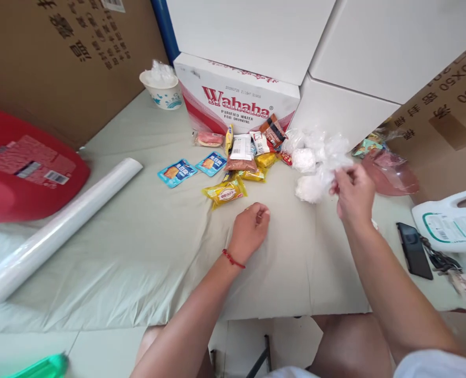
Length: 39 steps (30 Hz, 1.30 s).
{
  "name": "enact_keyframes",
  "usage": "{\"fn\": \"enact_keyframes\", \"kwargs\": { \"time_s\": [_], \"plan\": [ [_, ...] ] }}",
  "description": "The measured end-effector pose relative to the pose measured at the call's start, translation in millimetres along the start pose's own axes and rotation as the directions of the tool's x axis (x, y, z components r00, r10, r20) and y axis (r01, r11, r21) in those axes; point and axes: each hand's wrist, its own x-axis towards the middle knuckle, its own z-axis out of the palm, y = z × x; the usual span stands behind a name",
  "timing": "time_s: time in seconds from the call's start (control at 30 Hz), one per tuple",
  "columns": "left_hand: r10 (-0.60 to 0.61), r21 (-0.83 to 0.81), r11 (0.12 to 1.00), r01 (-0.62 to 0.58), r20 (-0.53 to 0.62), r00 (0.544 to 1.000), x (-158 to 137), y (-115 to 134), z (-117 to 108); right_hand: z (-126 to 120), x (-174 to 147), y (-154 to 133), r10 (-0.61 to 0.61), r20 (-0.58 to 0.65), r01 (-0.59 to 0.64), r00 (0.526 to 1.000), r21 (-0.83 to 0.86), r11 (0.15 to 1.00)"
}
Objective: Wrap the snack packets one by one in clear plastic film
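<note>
The crinkly clear plastic bag (pixel 309 189) with a white lump inside is on the pale green cloth (pixel 150 236), loose end pinched in the right hand (pixel 355 194). Left hand (pixel 251 228) is just kinda loosely clenched, near a shiny yellow plastic snack packet (pixel 225 193).

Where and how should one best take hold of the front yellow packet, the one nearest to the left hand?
I would pinch the yellow packet across its puffed middle with the left hand, probably from the near side, slightly above. It lies with its long side crosswise, so the middle is narrow to span, and other packets crowd its far side.
</note>
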Motion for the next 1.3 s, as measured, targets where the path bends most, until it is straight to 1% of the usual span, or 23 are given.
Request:
{"fn": "enact_keyframes", "kwargs": {
  "time_s": [0.03, 0.07, 0.13, 0.17, 0.23, 0.3, 0.37, 0.43, 0.5, 0.53, 0.6, 0.67, 0.7, 0.77, 0.87, 0.9, 0.97, 1.03, 1.07, 1.1, 1.17, 1.23, 1.3],
  "plan": [
    [-0.055, -0.14, 0.988, 0.06, 0.036, 0.998, -3, 2, 5, 8, -21, 5, -0.016, -0.033, 0.017, 0.999, 0.048, 0.999],
    [-0.105, -0.274, 0.954, 0.121, 0.073, 0.992, -5, 4, 10, 17, -41, 12, -0.012, -0.031, 0.016, 0.999, 0.117, 0.993],
    [-0.171, -0.459, 0.861, 0.222, 0.15, 0.974, -9, 6, 19, 34, -75, 24, 0.063, 0.044, -0.075, 0.997, 0.369, 0.926],
    [-0.18, -0.505, 0.825, 0.254, 0.191, 0.965, -11, 7, 23, 40, -86, 29, 0.098, 0.079, -0.124, 0.992, 0.467, 0.876],
    [-0.154, -0.525, 0.799, 0.292, 0.291, 0.944, -15, 6, 30, 46, -97, 37, 0.168, 0.12, -0.206, 0.978, 0.607, 0.768],
    [-0.125, -0.51, 0.801, 0.313, 0.369, 0.921, -19, 5, 34, 43, -97, 41, 0.234, 0.13, -0.258, 0.963, 0.689, 0.677],
    [-0.121, -0.495, 0.81, 0.315, 0.384, 0.915, -22, 6, 37, 34, -93, 44, 0.278, 0.146, -0.292, 0.949, 0.733, 0.614],
    [-0.122, -0.477, 0.826, 0.3, 0.369, 0.922, -23, 9, 38, 25, -92, 47, 0.291, 0.144, -0.294, 0.946, 0.76, 0.579],
    [-0.115, -0.488, 0.823, 0.291, 0.358, 0.927, -24, 11, 41, 20, -92, 49, 0.28, 0.123, -0.27, 0.952, 0.77, 0.578],
    [-0.127, -0.507, 0.806, 0.305, 0.355, 0.926, -24, 12, 42, 20, -92, 49, 0.266, 0.117, -0.258, 0.957, 0.762, 0.594],
    [-0.16, -0.558, 0.758, 0.337, 0.342, 0.926, -25, 11, 45, 22, -93, 49, 0.224, 0.125, -0.244, 0.967, 0.716, 0.654],
    [-0.158, -0.56, 0.757, 0.336, 0.341, 0.927, -25, 7, 48, 26, -92, 47, 0.18, 0.178, -0.253, 0.967, 0.655, 0.712],
    [-0.142, -0.538, 0.781, 0.317, 0.341, 0.929, -25, 4, 49, 27, -90, 47, 0.162, 0.201, -0.254, 0.966, 0.636, 0.729],
    [-0.101, -0.494, 0.832, 0.252, 0.312, 0.945, -25, -2, 51, 31, -88, 46, 0.138, 0.217, -0.247, 0.966, 0.636, 0.731],
    [-0.069, -0.472, 0.87, 0.141, 0.168, 0.983, -23, -8, 53, 36, -87, 46, 0.118, 0.15, -0.19, 0.982, 0.697, 0.692],
    [-0.057, -0.456, 0.884, 0.104, 0.115, 0.992, -22, -9, 54, 38, -88, 47, 0.111, 0.128, -0.169, 0.985, 0.697, 0.697],
    [-0.019, -0.404, 0.914, 0.037, 0.049, 0.999, -19, -8, 55, 43, -90, 48, 0.079, 0.116, -0.135, 0.99, 0.628, 0.767],
    [0.016, -0.373, 0.928, -0.004, 0.03, 0.999, -16, -5, 56, 47, -92, 49, 0.048, 0.114, -0.102, 0.992, 0.522, 0.847],
    [0.021, -0.385, 0.923, -0.011, 0.023, 1.0, -15, -3, 56, 48, -91, 50, 0.047, 0.1, -0.09, 0.994, 0.495, 0.864],
    [0.017, -0.412, 0.911, -0.009, 0.017, 1.0, -14, -2, 55, 49, -90, 50, 0.055, 0.079, -0.088, 0.995, 0.499, 0.862],
    [-0.025, -0.492, 0.87, 0.022, 0.001, 1.0, -12, 0, 53, 46, -86, 51, 0.105, 0.045, -0.111, 0.993, 0.574, 0.811],
    [-0.083, -0.561, 0.825, 0.07, 0.003, 0.997, -10, 0, 50, 42, -81, 51, 0.169, 0.063, -0.168, 0.984, 0.653, 0.738],
    [-0.123, -0.58, 0.808, 0.103, 0.004, 0.992, -8, -2, 47, 38, -77, 50, 0.222, 0.104, -0.23, 0.97, 0.7, 0.676]
  ]
}}
